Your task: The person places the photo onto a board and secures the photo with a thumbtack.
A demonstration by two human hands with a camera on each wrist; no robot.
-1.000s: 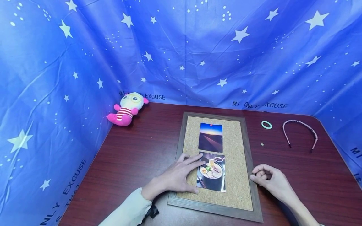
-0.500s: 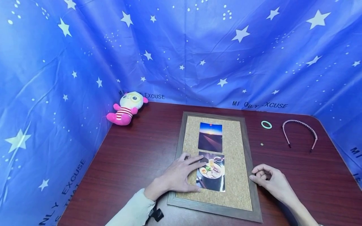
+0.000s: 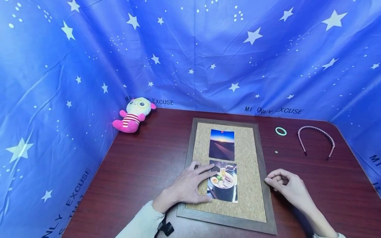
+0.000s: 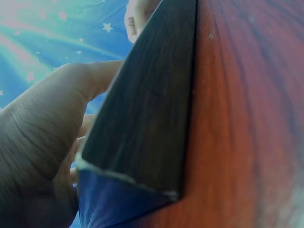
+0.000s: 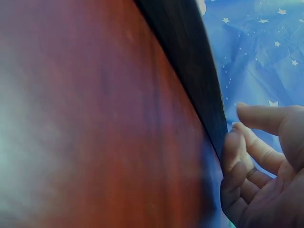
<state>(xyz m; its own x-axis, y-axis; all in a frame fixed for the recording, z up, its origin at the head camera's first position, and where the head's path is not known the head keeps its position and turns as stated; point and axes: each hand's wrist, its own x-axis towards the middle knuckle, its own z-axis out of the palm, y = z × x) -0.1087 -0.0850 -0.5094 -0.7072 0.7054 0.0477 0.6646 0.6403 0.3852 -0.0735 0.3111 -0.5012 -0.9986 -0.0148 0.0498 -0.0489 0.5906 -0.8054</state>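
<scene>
A cork board (image 3: 248, 185) with a dark wooden frame (image 3: 271, 215) lies on the table. My left hand (image 3: 189, 185) rests over its left side, fingers and thumb spread, touching the left part of a ramen photo (image 3: 223, 191). Directly above that photo is a sunset road photo (image 3: 221, 145), a red pin (image 3: 222, 131) at its top. My right hand (image 3: 290, 188) is beside the frame's right edge, fingers loosely curled. In the right wrist view, its thumb (image 5: 263, 118) stands slightly apart from the fingers, with nothing visible between them.
A pink and white plush toy (image 3: 134, 115) sits at the back left. On the right lie a mint-green ring (image 3: 280, 128), a tiny round object (image 3: 276, 152) and a braided headband (image 3: 315, 127). A blue starry curtain (image 3: 193, 49) hangs behind the table.
My right hand has shifted slightly up and right beside the frame, its thumb and forefinger closer together. The left hand stays over the ramen photo, almost unmoved. Board and photos have not visibly moved.
</scene>
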